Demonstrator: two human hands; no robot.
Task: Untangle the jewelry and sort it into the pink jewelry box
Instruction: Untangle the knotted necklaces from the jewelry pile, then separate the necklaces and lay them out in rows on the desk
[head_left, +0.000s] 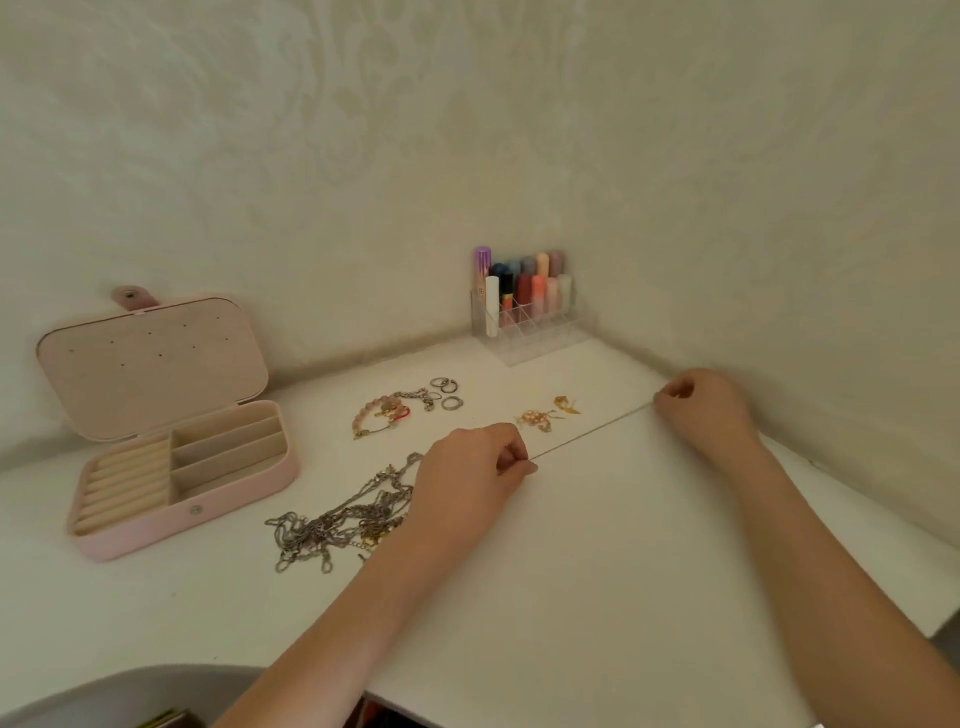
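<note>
I pinch a thin chain (589, 436) taut between left hand (470, 467) and right hand (701, 405), checking it runs free; the chain tangle (343, 519) lies behind my left grip, the open pink jewelry box (182, 467) beyond.

The open jewelry box (171, 457) sits left of the tangled chains (337, 519), with rings (447, 392) behind them.
</note>
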